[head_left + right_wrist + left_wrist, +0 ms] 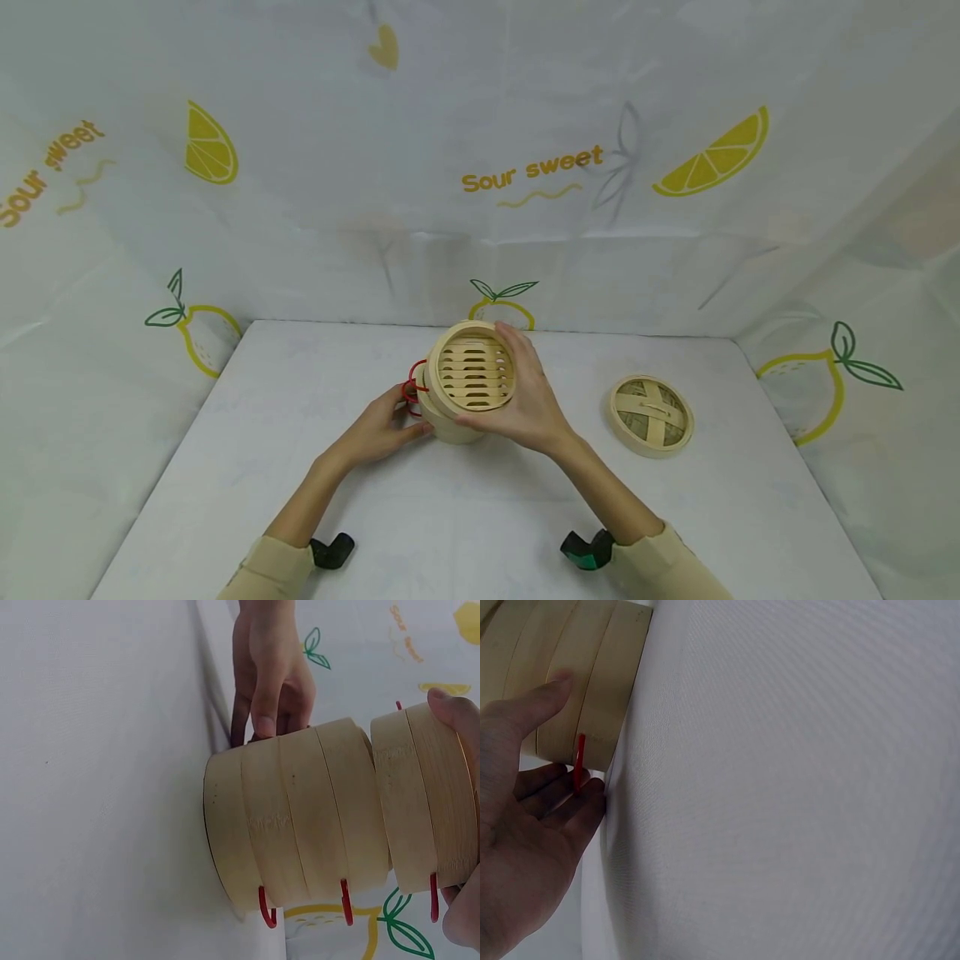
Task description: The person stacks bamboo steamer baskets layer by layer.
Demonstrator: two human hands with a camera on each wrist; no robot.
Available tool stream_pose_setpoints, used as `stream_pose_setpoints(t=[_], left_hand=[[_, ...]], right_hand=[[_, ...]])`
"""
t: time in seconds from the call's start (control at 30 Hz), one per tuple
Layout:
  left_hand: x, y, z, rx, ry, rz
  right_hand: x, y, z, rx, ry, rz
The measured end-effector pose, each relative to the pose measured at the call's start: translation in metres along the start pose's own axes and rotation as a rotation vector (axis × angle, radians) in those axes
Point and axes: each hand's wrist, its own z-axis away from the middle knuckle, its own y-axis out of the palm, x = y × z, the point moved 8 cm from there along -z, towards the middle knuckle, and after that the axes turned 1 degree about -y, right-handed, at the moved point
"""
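A bamboo steamer stack [450, 425] with red wire handles [411, 390] stands mid-table. My right hand [525, 400] grips the top tier [472, 367], which is tilted and raised a little off the tiers below; its slatted floor shows. In the right wrist view the top tier [424, 802] sits apart from the lower tiers [292, 817], with my right fingers [454, 709] curled over its rim. My left hand [382, 429] holds the lower tiers from the left. Its thumb presses the wall [577, 667], and its fingers lie by a red handle [579, 761].
The steamer's woven lid [650, 414] lies flat on the white table [300, 467], to the right of the stack. A white cloth with lemon prints [705, 158] walls the table at the back and both sides.
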Motion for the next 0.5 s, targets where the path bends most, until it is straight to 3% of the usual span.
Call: stream_pose_setpoints(t=[0.5], left_hand=[[0.0016, 0.0, 0.0, 0.005, 0.002, 0.015]], right_hand=[[0.004, 0.0033, -0.0046, 0.003, 0.003, 0.016]])
